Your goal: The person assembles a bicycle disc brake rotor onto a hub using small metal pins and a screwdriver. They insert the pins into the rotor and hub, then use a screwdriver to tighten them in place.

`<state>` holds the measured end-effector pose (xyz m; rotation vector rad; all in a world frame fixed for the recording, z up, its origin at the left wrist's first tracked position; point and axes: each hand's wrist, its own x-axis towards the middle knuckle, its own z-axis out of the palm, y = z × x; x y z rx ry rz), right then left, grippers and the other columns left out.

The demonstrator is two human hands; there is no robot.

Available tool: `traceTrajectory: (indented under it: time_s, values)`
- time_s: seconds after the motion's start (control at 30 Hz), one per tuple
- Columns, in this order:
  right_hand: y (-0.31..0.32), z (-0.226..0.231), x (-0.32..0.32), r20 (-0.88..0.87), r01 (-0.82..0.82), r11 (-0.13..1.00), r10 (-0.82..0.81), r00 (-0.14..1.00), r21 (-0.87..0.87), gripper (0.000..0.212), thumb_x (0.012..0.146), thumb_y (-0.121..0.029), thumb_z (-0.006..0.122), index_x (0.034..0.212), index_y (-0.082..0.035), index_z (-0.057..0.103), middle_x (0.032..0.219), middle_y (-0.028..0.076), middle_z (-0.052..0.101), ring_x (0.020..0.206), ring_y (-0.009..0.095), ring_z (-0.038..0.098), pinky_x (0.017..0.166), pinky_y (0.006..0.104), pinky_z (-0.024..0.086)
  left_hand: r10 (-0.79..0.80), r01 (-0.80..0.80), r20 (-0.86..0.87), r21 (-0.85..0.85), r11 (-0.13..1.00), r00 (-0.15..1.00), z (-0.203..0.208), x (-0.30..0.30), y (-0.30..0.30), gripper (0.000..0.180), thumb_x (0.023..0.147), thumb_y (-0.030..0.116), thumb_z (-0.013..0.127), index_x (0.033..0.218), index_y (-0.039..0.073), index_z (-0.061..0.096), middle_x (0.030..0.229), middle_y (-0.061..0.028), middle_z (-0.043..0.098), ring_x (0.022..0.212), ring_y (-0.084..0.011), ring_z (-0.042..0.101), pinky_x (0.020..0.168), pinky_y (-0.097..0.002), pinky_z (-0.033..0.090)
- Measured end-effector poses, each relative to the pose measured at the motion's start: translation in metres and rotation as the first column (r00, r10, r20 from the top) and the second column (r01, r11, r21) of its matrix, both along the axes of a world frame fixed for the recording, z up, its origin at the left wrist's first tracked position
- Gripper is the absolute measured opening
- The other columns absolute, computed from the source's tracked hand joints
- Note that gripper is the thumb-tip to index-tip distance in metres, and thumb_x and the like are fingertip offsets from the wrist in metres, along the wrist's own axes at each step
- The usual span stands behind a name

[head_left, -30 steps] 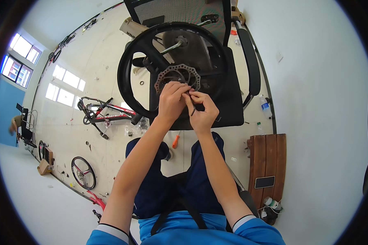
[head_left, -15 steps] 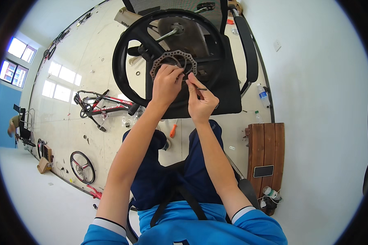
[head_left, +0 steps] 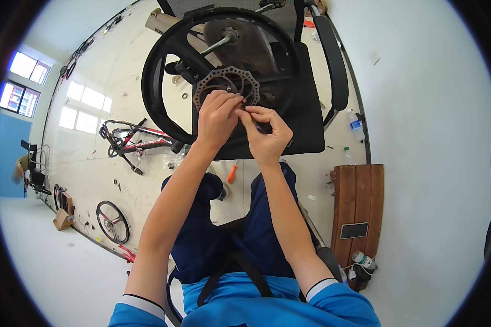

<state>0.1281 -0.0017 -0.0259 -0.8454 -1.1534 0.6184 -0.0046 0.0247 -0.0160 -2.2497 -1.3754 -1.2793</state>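
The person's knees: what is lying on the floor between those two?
In the head view, an orange-handled screwdriver lies there on the pale floor, and part of a shoe shows close by.

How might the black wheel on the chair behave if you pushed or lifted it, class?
The black wheel is probably stiff, since its spokes look thick. Pressed on its left side, it may tip, because that side overhangs the chair seat. Lying roughly flat, it would likely slide rather than roll.
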Motion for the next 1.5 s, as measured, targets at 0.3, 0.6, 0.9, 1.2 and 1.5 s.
traceTrajectory:
  time_s: [0.3,0.6,0.9,1.2,1.5]
  values:
    - [-0.012,-0.004,-0.01,0.012,-0.049,0.997,0.048,0.999,0.053,0.022,0.084,0.012,0.067,0.101,0.001,0.075,0.109,0.015,0.075,0.104,0.029,0.074,0.09,0.0334,0.059,0.075,-0.08,-0.108,-0.043,0.996,0.991,0.014,0.012,-0.013,0.031,0.068,-0.001,0.073,0.099,0.002,0.074,0.098,-0.0067,0.073,0.098,-0.0279,0.065,0.086,-0.038,0.05]
    - [-0.001,-0.005,-0.016,-0.043,0.086,0.988,-0.081,0.996,0.128,0.019,0.076,0.01,0.079,0.091,0.001,0.072,0.094,0.012,0.076,0.09,0.026,0.074,0.081,0.032,0.059,0.148,-0.146,0.047,-0.04,0.988,0.988,0.008,0.016,-0.021,0.027,0.07,-0.005,0.074,0.096,0.002,0.075,0.097,-0.0096,0.072,0.091,-0.0289,0.068,0.079,-0.0355,0.055]
    - [-0.007,-0.008,-0.015,0.019,0.026,0.991,-0.029,0.999,0.128,0.03,0.079,0.009,0.071,0.107,0.001,0.074,0.107,0.014,0.075,0.101,0.03,0.073,0.087,0.0352,0.059,0.084,-0.085,-0.044,-0.033,0.996,0.996,0.011,0.017,-0.016,0.027,0.072,-0.003,0.073,0.098,0.001,0.075,0.1,-0.0096,0.073,0.097,-0.0311,0.067,0.086,-0.0387,0.054]
    - [-0.001,-0.012,-0.017,0.003,0.116,0.987,-0.117,0.993,0.11,0.027,0.078,0.011,0.072,0.102,0.0,0.075,0.102,0.013,0.076,0.095,0.028,0.074,0.084,0.0344,0.059,0.092,-0.089,0.078,-0.031,0.996,0.993,0.011,0.022,-0.019,0.028,0.07,-0.003,0.074,0.098,0.001,0.076,0.096,-0.0082,0.074,0.095,-0.0277,0.068,0.087,-0.0358,0.053]
    - [-0.007,-0.011,-0.015,-0.041,0.069,0.993,-0.066,0.997,0.095,0.022,0.078,0.008,0.076,0.098,0.0,0.075,0.105,0.013,0.076,0.094,0.027,0.074,0.081,0.0339,0.06,0.114,-0.112,0.027,-0.065,0.992,0.993,0.015,0.025,-0.019,0.032,0.069,-0.006,0.075,0.1,0.0,0.076,0.1,-0.0108,0.075,0.097,-0.0279,0.069,0.085,-0.0352,0.054]
